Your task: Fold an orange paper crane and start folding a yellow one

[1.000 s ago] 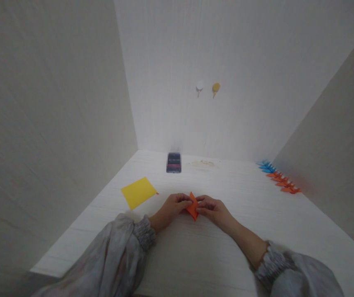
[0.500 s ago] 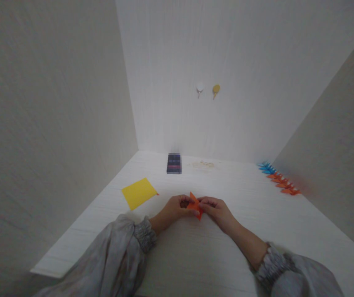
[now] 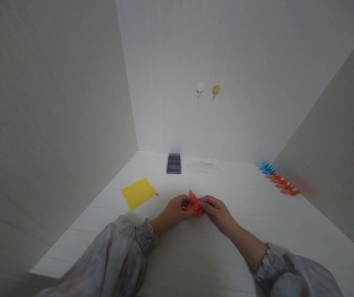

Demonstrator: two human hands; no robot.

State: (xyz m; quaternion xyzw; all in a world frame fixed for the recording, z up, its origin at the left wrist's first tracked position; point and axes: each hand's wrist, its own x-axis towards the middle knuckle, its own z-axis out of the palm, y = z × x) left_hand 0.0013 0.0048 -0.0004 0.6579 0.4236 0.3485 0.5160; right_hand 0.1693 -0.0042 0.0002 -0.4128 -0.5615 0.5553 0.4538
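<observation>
The back wall (image 3: 164, 53) rises behind everything, with a left wall (image 3: 56, 103) and a right wall (image 3: 344, 136) closing in the sides. Between them spreads the white table (image 3: 226, 251). Two loose grey sleeves with gathered cuffs enter from the near edge, the left sleeve (image 3: 115, 251) and the right sleeve (image 3: 300, 270).

The left hand (image 3: 175, 209) and right hand (image 3: 216, 209) meet near the middle of the table. The left thumb and fingers pinch the left side of the orange paper (image 3: 193, 205); the right thumb and fingers pinch its right side. The far fingers of each hand are partly hidden.

Left of the hands lies a yellow sheet (image 3: 138, 193), flat and slanted. By the right wall runs a slanting row of pointed folded pieces: orange pieces (image 3: 284, 185) nearer, blue pieces (image 3: 266, 167) farther back. A dark block (image 3: 173, 163), blurred into squares, sits near the back wall.

The orange paper is folded, one point tilting up and away, another down. Beyond it, a pale brown stain (image 3: 206, 164) marks the table. On the back wall hang a gold hook (image 3: 216, 89) and a white hook (image 3: 199, 88). A tiny red tip (image 3: 157, 194) shows at the yellow sheet's right corner.
</observation>
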